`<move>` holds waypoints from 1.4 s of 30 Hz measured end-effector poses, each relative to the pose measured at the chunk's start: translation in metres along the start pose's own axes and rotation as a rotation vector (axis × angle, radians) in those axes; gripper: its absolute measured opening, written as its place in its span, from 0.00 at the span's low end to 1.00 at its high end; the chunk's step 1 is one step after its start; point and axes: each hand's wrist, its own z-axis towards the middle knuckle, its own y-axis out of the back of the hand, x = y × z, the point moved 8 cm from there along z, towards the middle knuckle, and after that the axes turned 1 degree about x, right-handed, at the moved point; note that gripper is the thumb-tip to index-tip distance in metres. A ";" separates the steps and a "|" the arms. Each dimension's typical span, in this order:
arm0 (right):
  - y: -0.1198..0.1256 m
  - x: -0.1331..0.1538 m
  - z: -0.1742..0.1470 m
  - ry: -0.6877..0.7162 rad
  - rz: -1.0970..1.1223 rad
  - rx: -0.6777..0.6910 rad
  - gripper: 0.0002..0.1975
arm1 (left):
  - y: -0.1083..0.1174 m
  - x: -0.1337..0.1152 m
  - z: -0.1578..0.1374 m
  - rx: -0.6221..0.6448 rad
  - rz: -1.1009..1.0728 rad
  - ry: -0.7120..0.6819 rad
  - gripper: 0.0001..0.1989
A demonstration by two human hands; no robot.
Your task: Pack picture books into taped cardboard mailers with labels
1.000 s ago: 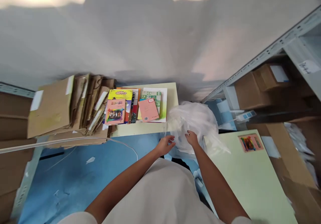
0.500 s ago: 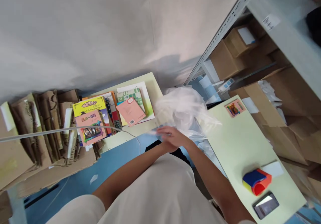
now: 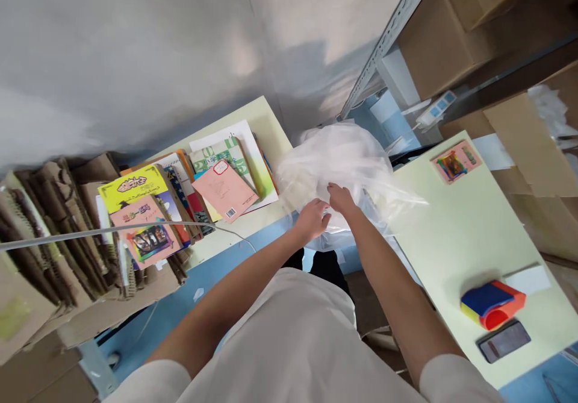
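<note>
The plastic bag (image 3: 347, 150) puffs up at the right end of the bench (image 3: 270, 127). Left hand (image 3: 312, 220) and right hand (image 3: 342, 200) reach it, fingers bent; can't tell if pinching. Books (image 3: 226, 190) lie outside it, on the bench.

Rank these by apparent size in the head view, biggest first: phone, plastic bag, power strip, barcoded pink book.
1. Plastic bag, clearly largest
2. Barcoded pink book
3. Phone
4. Power strip

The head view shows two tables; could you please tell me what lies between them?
In the head view, translucent plastic lies between the tables, with the left hand and right hand at its near side.
</note>
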 end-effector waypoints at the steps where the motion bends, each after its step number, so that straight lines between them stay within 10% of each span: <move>1: 0.005 0.001 -0.002 0.002 0.015 -0.018 0.18 | 0.000 0.000 0.001 0.000 -0.002 -0.006 0.10; 8: 0.091 0.007 -0.093 0.059 0.276 -0.353 0.12 | 0.043 -0.029 0.004 -0.343 0.047 -0.124 0.41; 12: 0.129 0.023 -0.156 0.225 0.243 -0.438 0.20 | 0.047 -0.088 0.005 -0.110 0.178 -0.379 0.52; 16: 0.158 0.021 -0.198 0.272 0.154 -0.627 0.13 | 0.041 -0.127 -0.001 0.166 0.258 -0.494 0.35; 25: 0.207 -0.048 -0.224 -0.021 0.572 -0.811 0.14 | 0.097 -0.142 0.011 0.189 0.344 -0.293 0.09; 31: 0.197 -0.126 -0.272 -0.137 1.134 -1.019 0.19 | 0.109 -0.196 0.014 0.113 0.289 -0.329 0.09; 38: 0.171 -0.152 -0.258 0.038 1.117 -0.771 0.55 | 0.042 -0.288 0.023 0.365 0.325 -0.411 0.11; 42: 0.148 -0.176 -0.245 0.043 1.429 -0.544 0.33 | 0.007 -0.317 0.028 0.469 0.448 -0.370 0.13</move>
